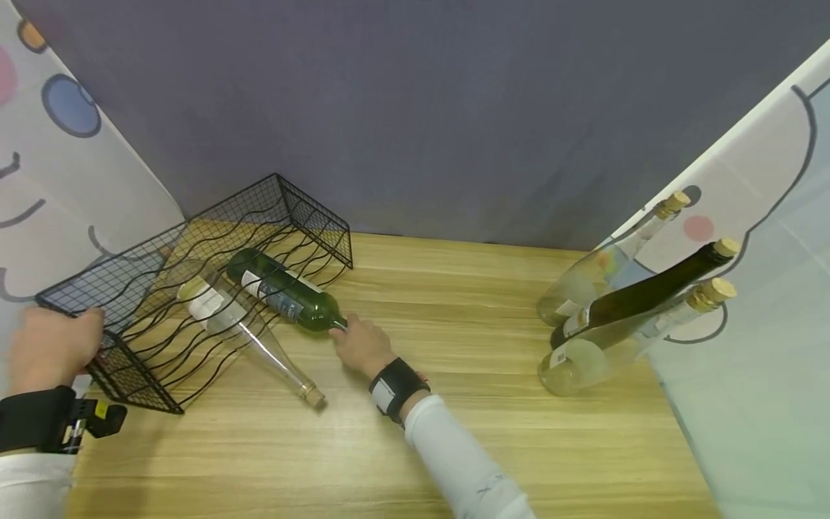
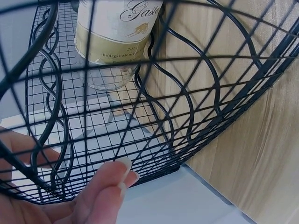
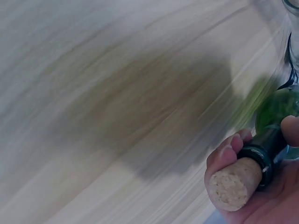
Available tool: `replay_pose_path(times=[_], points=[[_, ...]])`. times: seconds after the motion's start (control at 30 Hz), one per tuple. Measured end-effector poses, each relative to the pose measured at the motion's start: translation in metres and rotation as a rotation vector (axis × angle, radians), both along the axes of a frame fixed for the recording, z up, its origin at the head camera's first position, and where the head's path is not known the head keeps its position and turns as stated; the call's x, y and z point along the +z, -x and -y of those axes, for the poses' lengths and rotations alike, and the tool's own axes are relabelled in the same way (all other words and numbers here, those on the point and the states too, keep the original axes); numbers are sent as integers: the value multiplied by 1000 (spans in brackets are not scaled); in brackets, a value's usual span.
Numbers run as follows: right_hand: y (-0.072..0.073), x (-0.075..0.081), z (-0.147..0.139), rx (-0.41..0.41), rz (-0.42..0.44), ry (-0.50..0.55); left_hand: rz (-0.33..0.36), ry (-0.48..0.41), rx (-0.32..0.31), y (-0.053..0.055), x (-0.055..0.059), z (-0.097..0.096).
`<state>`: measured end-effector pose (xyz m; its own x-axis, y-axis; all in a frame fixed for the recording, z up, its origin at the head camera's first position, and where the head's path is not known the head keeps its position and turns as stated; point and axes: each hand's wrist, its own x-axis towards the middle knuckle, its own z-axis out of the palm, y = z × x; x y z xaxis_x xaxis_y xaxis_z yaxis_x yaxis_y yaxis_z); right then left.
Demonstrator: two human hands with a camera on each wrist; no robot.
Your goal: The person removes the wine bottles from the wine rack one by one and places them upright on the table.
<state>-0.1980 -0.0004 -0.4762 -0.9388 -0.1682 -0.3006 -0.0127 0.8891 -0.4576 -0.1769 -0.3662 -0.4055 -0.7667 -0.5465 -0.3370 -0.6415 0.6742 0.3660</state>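
A black wire wine rack (image 1: 130, 288) stands at the left of the wooden table. My left hand (image 1: 55, 342) grips its near left corner, and in the left wrist view the fingers (image 2: 107, 186) curl about the mesh. A green wine bottle (image 1: 285, 288) lies in the rack, its base inward. My right hand (image 1: 366, 346) holds this bottle by the neck; the right wrist view shows its cork (image 3: 231, 186) sticking out past the fingers. Beside it a clear corked bottle (image 1: 259, 346) lies in the rack, neck toward me, with a cream label (image 2: 117, 32).
Three corked bottles stand at the table's right: a clear one (image 1: 577, 288) behind, a dark green one (image 1: 635, 295) in the middle, another clear one (image 1: 583, 364) in front. A grey panel (image 1: 454, 122) closes off the back, and patterned sheets (image 1: 765, 375) flank the sides.
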Motion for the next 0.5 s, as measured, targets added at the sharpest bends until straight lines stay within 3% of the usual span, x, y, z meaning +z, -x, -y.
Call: replay_pose_path(times=[0.5], points=[[4, 9, -7, 113, -76, -129, -11, 7, 13, 3, -4, 4]])
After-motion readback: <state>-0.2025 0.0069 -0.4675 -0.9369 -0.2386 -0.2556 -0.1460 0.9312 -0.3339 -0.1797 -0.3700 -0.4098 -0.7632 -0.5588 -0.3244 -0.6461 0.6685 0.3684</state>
